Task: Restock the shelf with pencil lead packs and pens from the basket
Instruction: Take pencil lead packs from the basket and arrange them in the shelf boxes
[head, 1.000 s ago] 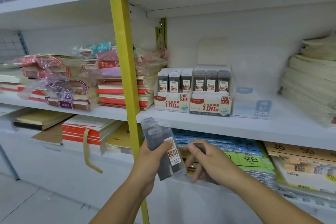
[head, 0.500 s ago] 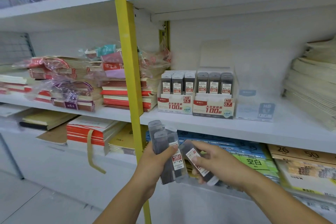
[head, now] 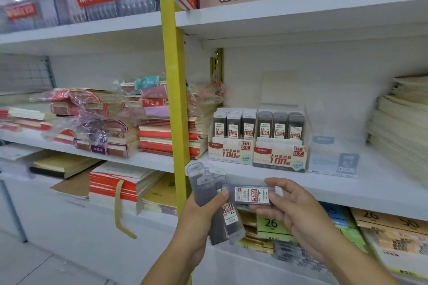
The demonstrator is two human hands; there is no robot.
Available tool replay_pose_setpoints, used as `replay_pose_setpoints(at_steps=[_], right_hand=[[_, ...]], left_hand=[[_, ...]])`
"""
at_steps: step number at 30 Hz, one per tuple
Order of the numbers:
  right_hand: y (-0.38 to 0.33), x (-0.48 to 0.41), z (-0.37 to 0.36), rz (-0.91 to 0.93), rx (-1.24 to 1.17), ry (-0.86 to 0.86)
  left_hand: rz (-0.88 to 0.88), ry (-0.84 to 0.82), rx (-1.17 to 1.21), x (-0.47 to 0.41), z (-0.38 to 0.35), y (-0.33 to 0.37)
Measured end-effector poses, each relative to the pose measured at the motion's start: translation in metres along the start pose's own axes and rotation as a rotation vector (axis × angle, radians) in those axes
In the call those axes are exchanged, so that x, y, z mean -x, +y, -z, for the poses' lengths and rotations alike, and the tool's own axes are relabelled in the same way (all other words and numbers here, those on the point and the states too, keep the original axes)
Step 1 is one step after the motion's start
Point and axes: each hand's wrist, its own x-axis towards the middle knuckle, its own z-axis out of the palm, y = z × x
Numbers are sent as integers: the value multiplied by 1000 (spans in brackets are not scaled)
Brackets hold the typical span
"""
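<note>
Pencil lead packs (head: 203,190), a small fan of them, are gripped upright in the left hand (head: 199,222) just right of the yellow post (head: 173,99), below the shelf (head: 347,190) edge. Next over, a single pack (head: 251,194) lies sideways, label up, pinched in the right hand (head: 298,210) fingers (head: 278,184) and touching the fan. Up on the shelf, HB 0.5 box (head: 229,152) and HB 0.7 box (head: 279,157) stand side by side, both stocked.

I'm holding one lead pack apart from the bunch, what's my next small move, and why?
Probably lift the single pack in your right hand up to the HB 0.5 display box: its label seems to read 0.5, while the bunch in your left hand shows 0.7.
</note>
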Motion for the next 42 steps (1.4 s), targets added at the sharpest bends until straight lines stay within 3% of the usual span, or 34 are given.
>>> replay_pose_setpoints(at_steps=[3,6,13,19,26,32,34,36,39,42], right_hand=[[-4,-1,-11,60,-13,91],[-19,-1,-19,161,162,136],[-116,-37,-41,798,741,174],[-151,-97,-67,731,1471,146],[-143,-130,-63,619,1610,64],[-123,-134,-53,775,1887,244],[-116,-124,-53,834,1847,321],[-102,-105,-55,851,1544,321],[-68,-71,-60,599,1088,56],[-38,-50,-61,348,919,-187]], left_hand=[[-15,5,33,-5,-1,4],[-26,0,56,-13,-1,6],[-90,-27,76,-38,-3,21],[-133,22,99,-57,1,21],[-129,-9,133,-70,5,20],[-127,-39,163,-69,5,19],[-119,-58,171,-67,5,21],[-112,-70,168,-63,4,23],[-118,-81,137,-54,4,26],[-119,-97,97,-42,5,31]])
